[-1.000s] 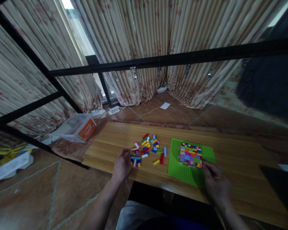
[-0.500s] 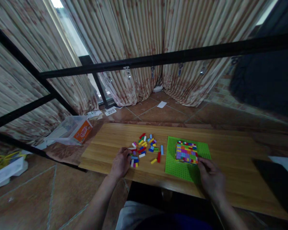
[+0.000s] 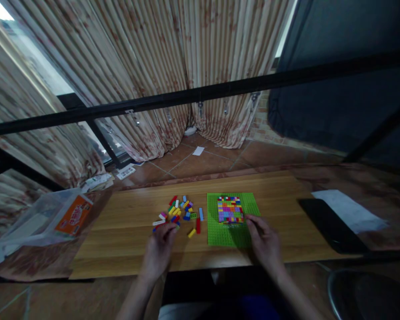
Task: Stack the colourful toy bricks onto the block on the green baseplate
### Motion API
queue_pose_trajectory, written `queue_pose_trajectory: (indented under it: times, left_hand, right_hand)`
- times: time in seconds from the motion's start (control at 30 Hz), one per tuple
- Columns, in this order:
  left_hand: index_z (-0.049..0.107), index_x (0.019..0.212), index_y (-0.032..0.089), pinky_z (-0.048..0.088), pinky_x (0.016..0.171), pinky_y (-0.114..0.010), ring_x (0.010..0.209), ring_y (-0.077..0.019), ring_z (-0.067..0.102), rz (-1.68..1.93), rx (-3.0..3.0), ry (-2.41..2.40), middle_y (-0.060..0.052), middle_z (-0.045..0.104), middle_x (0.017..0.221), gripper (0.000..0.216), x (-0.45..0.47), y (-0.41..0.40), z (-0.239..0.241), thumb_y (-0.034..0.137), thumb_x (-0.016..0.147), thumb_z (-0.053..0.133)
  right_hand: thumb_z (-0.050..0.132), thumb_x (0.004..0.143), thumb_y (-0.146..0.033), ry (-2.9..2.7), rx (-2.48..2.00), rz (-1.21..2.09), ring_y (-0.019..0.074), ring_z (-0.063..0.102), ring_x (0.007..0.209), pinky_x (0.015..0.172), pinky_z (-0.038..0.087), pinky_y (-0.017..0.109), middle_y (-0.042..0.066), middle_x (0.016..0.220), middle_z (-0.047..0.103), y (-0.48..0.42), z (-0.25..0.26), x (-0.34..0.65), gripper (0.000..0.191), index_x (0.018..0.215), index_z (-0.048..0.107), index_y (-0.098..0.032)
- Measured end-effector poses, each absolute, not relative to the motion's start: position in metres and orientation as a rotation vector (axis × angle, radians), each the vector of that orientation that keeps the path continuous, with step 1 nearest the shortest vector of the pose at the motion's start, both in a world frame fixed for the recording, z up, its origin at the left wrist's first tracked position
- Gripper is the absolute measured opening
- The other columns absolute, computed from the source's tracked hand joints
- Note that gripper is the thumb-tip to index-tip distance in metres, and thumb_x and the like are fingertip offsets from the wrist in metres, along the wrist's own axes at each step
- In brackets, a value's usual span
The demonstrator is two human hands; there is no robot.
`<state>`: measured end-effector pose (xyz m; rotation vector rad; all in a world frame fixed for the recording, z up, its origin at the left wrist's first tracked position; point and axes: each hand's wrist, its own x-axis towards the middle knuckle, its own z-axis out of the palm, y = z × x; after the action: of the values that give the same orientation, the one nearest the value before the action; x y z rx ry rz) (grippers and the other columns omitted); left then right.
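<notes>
A block of many small coloured bricks (image 3: 230, 210) stands on a green studded baseplate (image 3: 216, 238). At its near right corner is my right hand (image 3: 265, 240), thumb and fingertips pinched together; what they hold, if anything, is too small to tell. Left of the plate lies a scatter of loose toy bricks (image 3: 176, 212) in several colours. My left hand (image 3: 158, 251) is at the near edge of that scatter with its fingertips drawn together, hiding some bricks. Between hand and plate lie a red brick (image 3: 198, 226), a yellow brick (image 3: 191, 233) and a light blue brick (image 3: 201, 214).
The wooden table (image 3: 120, 235) carries all of this. A dark flat panel (image 3: 330, 224) and a white sheet (image 3: 350, 209) lie at the right. A clear plastic box (image 3: 46, 213) with an orange label sits left. A black rail (image 3: 173, 100) crosses in front of the curtains.
The view has swung right, so everything sits further left. My left hand has moved right along the near side of the loose bricks. My right hand stays by the block's near right corner.
</notes>
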<state>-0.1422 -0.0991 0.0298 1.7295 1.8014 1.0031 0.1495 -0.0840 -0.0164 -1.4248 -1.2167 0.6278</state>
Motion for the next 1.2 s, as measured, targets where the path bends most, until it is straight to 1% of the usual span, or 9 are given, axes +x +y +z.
queue_pose_trajectory:
  times: [0.1, 0.27, 0.37, 0.47, 0.6, 0.77, 1.0, 1.1, 1.2]
  left_hand:
    - [0.068, 0.093, 0.024, 0.049, 0.077, -0.029, 0.085, -0.018, 0.064, 0.818, 1.773, 1.559, -0.002, 0.07, 0.09, 0.02, -0.101, -0.105, 0.034, 0.032, 0.084, 0.052]
    - [0.065, 0.094, 0.023, 0.048, 0.079, -0.027, 0.088, -0.0163, 0.063, 0.709, 1.759, 1.305, -0.002, 0.069, 0.093, 0.018, -0.051, -0.109, 0.032, 0.023, 0.085, 0.05]
    - [0.062, 0.096, 0.022, 0.049, 0.079, -0.027, 0.088, -0.0162, 0.063, 0.715, 1.711, 1.275, -0.002, 0.068, 0.092, 0.017, -0.039, -0.107, 0.031, 0.021, 0.083, 0.051]
    - [0.06, 0.099, 0.021, 0.049, 0.081, -0.028, 0.09, -0.0158, 0.062, 0.722, 1.681, 1.261, -0.003, 0.067, 0.093, 0.019, -0.033, -0.106, 0.031, 0.019, 0.082, 0.051]
    - [0.06, 0.1, 0.021, 0.048, 0.083, -0.029, 0.091, -0.0155, 0.062, 0.735, 1.678, 1.262, -0.002, 0.067, 0.095, 0.021, -0.03, -0.107, 0.028, 0.019, 0.082, 0.051]
    - [0.061, 0.099, 0.021, 0.047, 0.082, -0.028, 0.09, -0.0152, 0.062, 0.728, 1.646, 1.293, -0.002, 0.067, 0.094, 0.019, -0.033, -0.113, 0.025, 0.021, 0.083, 0.051]
    - [0.062, 0.093, 0.02, 0.047, 0.074, -0.025, 0.084, -0.0141, 0.061, 0.776, 1.608, 1.383, -0.001, 0.066, 0.089, 0.017, -0.052, -0.124, 0.023, 0.018, 0.083, 0.048]
    - [0.061, 0.097, 0.021, 0.047, 0.078, -0.025, 0.086, -0.0143, 0.061, 0.859, 1.61, 1.471, -0.001, 0.066, 0.091, 0.018, -0.069, -0.128, 0.019, 0.021, 0.084, 0.049]
    - [0.061, 0.102, 0.021, 0.047, 0.082, -0.028, 0.091, -0.016, 0.062, 0.968, 1.619, 1.627, -0.003, 0.066, 0.098, 0.021, -0.096, -0.133, 0.012, 0.023, 0.084, 0.05]
  right_hand:
    - [0.052, 0.085, -0.041, -1.374, -1.351, 0.756, 0.0222, 0.063, 0.096, 0.086, 0.049, 0.036, 0.006, 0.102, 0.068, -0.107, -0.001, 0.133, 0.027, 0.099, 0.069, -0.024]
    - [0.05, 0.088, -0.033, -1.502, -1.292, 0.961, 0.0193, 0.064, 0.093, 0.08, 0.051, 0.03, 0.004, 0.099, 0.069, -0.135, 0.011, 0.112, 0.026, 0.108, 0.067, -0.027]
    - [0.051, 0.088, -0.033, -1.464, -1.306, 0.994, 0.0192, 0.064, 0.092, 0.081, 0.05, 0.029, 0.004, 0.099, 0.068, -0.138, 0.008, 0.113, 0.025, 0.105, 0.068, -0.027]
    - [0.052, 0.087, -0.034, -1.418, -1.329, 0.997, 0.0191, 0.065, 0.087, 0.077, 0.05, 0.028, 0.004, 0.094, 0.069, -0.135, 0.003, 0.119, 0.023, 0.098, 0.069, -0.024]
    - [0.052, 0.087, -0.035, -1.403, -1.338, 1.028, 0.0179, 0.064, 0.082, 0.073, 0.048, 0.026, 0.004, 0.088, 0.069, -0.133, 0.002, 0.123, 0.022, 0.094, 0.069, -0.022]
    - [0.054, 0.086, -0.034, -1.406, -1.348, 1.049, 0.0182, 0.064, 0.083, 0.074, 0.048, 0.026, 0.004, 0.09, 0.069, -0.135, 0.002, 0.119, 0.021, 0.093, 0.07, -0.022]
    - [0.053, 0.086, -0.03, -1.513, -1.313, 1.135, 0.018, 0.063, 0.083, 0.073, 0.048, 0.027, 0.004, 0.091, 0.068, -0.131, 0.001, 0.096, 0.02, 0.096, 0.068, -0.022]
    - [0.051, 0.087, -0.026, -1.635, -1.235, 1.144, 0.0169, 0.063, 0.084, 0.074, 0.048, 0.027, 0.003, 0.091, 0.067, -0.122, 0.004, 0.078, 0.02, 0.098, 0.067, -0.023]
    - [0.049, 0.087, -0.022, -1.784, -1.183, 1.058, 0.0161, 0.062, 0.083, 0.075, 0.047, 0.027, 0.002, 0.09, 0.066, -0.109, 0.007, 0.058, 0.02, 0.096, 0.067, -0.024]
